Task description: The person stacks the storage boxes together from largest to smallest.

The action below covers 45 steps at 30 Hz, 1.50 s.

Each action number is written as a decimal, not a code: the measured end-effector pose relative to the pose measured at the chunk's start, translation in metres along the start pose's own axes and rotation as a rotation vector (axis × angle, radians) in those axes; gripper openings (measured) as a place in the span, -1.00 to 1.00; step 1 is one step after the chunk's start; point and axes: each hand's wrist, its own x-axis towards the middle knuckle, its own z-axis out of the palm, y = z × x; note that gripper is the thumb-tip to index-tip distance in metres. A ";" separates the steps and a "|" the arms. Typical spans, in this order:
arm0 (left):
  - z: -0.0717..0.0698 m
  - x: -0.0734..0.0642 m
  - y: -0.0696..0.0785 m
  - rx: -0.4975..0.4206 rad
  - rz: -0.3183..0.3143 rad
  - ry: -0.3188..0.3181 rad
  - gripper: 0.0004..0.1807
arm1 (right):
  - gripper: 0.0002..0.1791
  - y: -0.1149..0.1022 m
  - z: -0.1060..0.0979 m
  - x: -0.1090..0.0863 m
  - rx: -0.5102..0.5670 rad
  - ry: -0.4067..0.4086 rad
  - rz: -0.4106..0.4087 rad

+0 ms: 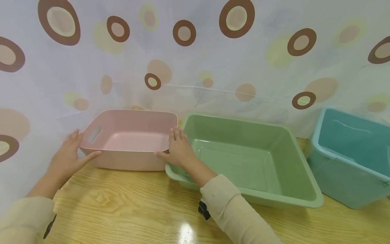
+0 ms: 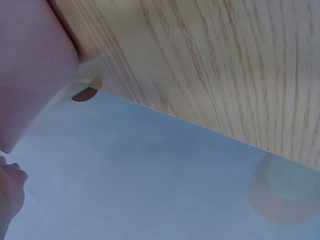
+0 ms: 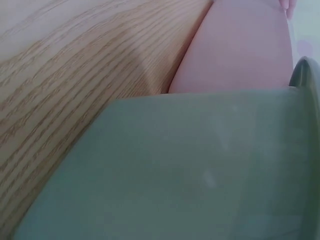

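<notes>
A pink plastic storage bin (image 1: pixel 131 161) with an oval handle hole in its left end stands upright on the wooden table, at the left in the head view. My left hand (image 1: pixel 65 157) touches its front left corner, the thumb along the front rim and the fingers on the left end. At the opposite end, my right hand (image 1: pixel 181 149) lies against the front right corner, fingers extended on the side and thumb at the front rim. That hand reaches over the green basin (image 1: pixel 283 200), whose left edge is close beside the bin. Part of a hand (image 2: pixel 10 187) shows in the left wrist view.
A tall blue-green bin (image 1: pixel 341 173) stands to the right of the basin. Behind everything hangs a white cloth (image 1: pixel 201 57) with circle patterns, which also borders the left table edge. The wooden tabletop (image 1: pixel 122 206) extends in front. A dark object (image 1: pixel 203 210) shows under my right sleeve.
</notes>
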 end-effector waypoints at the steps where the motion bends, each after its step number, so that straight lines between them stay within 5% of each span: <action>1: 0.000 0.001 -0.001 -0.004 0.003 -0.005 0.05 | 0.08 0.000 0.001 0.001 -0.002 0.001 -0.006; 12: 0.008 0.007 -0.004 -0.109 -0.026 -0.027 0.17 | 0.10 -0.004 0.003 0.006 0.052 -0.019 -0.007; 37: 0.014 0.011 -0.008 -0.140 -0.083 0.023 0.14 | 0.17 0.001 0.004 0.010 0.147 0.035 0.013; 45: 0.013 0.013 -0.006 -0.214 -0.142 0.050 -0.22 | 0.09 0.003 0.002 0.012 0.136 0.060 -0.002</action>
